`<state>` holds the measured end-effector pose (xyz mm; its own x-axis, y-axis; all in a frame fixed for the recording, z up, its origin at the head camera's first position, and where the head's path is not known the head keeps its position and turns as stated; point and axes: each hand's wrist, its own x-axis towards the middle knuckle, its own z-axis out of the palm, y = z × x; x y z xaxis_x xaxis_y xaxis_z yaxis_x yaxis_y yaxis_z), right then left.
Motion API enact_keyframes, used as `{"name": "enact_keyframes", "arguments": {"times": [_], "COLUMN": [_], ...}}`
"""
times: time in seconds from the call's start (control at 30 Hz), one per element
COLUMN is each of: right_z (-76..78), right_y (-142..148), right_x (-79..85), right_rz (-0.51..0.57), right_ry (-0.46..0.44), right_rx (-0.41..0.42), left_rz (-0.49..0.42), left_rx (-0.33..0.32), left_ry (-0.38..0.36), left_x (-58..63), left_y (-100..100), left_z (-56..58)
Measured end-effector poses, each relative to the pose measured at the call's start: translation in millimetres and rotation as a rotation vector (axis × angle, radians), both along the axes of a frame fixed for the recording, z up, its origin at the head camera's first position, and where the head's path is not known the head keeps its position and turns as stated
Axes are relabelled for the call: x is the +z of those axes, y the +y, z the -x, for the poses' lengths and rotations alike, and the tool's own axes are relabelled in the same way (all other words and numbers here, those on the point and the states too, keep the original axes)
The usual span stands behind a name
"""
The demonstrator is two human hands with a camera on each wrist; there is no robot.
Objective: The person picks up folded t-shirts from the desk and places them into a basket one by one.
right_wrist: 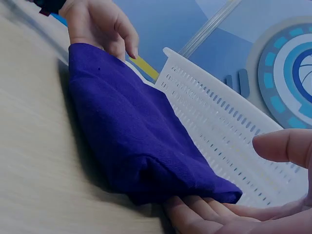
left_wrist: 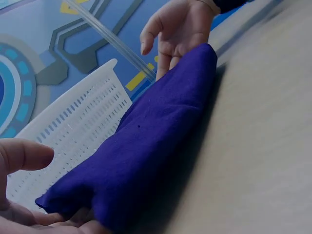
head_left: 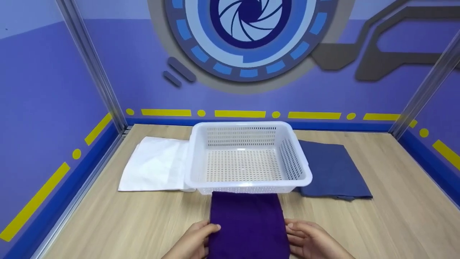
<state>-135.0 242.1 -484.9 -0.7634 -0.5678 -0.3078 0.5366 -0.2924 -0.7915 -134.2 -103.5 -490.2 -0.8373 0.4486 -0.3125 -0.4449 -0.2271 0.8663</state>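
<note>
A folded purple cloth (head_left: 248, 225) lies between the two hands, just in front of the white basket (head_left: 248, 184). My left hand (head_left: 194, 239) is at its left edge; in the left wrist view the fingers slip under the cloth while the thumb stands raised, apart from it. At the opposite edge, my right hand (head_left: 312, 237) has its fingers (right_wrist: 195, 214) beneath the cloth and its thumb lifted away. Both wrist views show a bulging, rounded near fold and a dark shadow on the table below. The fingertips under the cloth are hidden.
A folded white cloth (head_left: 154, 165) lies left of the basket, partly behind its rim. To the right is a folded dark blue cloth (head_left: 332, 171). The wooden table (head_left: 399, 216) is bounded by blue-purple printed panels (head_left: 118, 54) and metal posts.
</note>
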Motion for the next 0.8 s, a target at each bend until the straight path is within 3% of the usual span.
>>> {"name": "enact_keyframes", "arguments": {"times": [0.5, 0.6, 0.8], "right_z": [7.8, 7.0, 7.5], "right_y": [-20.0, -21.8, -31.0], "right_x": [-12.4, -13.6, -10.5], "right_rz": [0.137, 0.167, 0.144], "right_ry": [0.002, 0.022, 0.087], "right_rx": [0.268, 0.256, 0.143], "left_rz": [0.11, 0.133, 0.156], "left_rx": [0.05, 0.064, 0.074], "left_ry": [0.062, 0.079, 0.091], "left_x": [-8.7, -9.0, -6.4], "left_y": [6.0, 7.1, 9.2], "left_z": [1.9, 0.9, 0.3]}}
